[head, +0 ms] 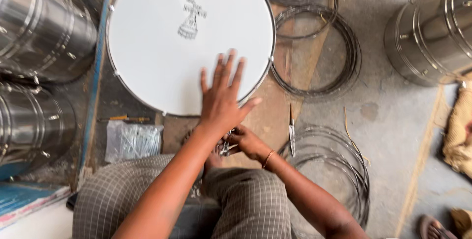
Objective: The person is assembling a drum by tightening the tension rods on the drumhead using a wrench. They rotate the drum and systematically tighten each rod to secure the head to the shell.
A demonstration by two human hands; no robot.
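Note:
A round drum with a white head (167, 47) and a metal rim lies flat in front of me. My left hand (223, 99) rests palm down on the near right part of the white head, fingers spread. My right hand (243, 143) is lower, close to my knees under the drum's near edge, closed around a small shiny metal tool (227, 146). Most of that tool is hidden by my fingers and my left wrist.
Shiny steel drum shells stand at the left (39, 27), (29, 126) and upper right (432, 27). Thin metal hoops lie on the floor at right (339, 67), (344, 170). A clear bag of metal rods (132, 140) and a screwdriver (125, 118) lie left of my knee. A sandal (432, 226) shows bottom right.

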